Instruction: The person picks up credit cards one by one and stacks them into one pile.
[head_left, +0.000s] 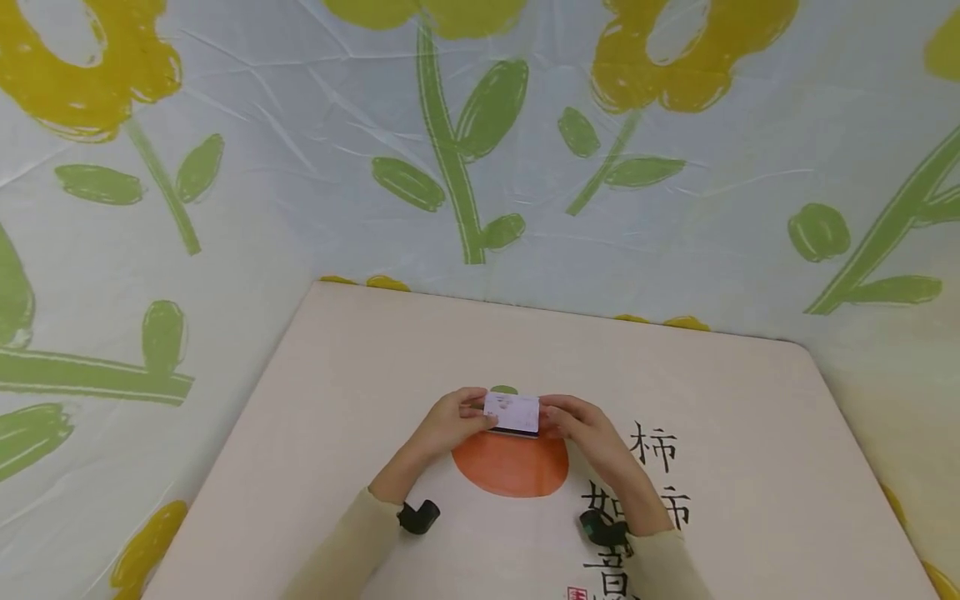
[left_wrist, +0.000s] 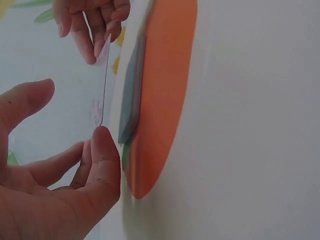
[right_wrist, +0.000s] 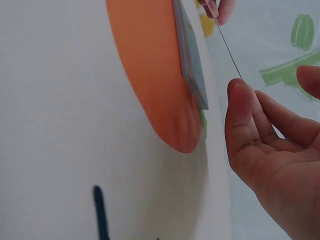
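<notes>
In the head view, a small pale card with a faint printed picture is held up between both hands over the table. My left hand pinches its left end, the thumb on the near face. At the opposite end, my right hand pinches the card between thumb and fingers. The wrist views show the card almost edge-on, as a thin line. Below it, a flat blue-grey slab with a layered-looking edge lies on the orange printed shape; the right wrist view shows one corner of this slab.
The pale table cover carries a printed orange fruit and black written characters to the right. Cloth with yellow flowers and green stems hangs behind and on both sides. Dark devices sit at the wrists.
</notes>
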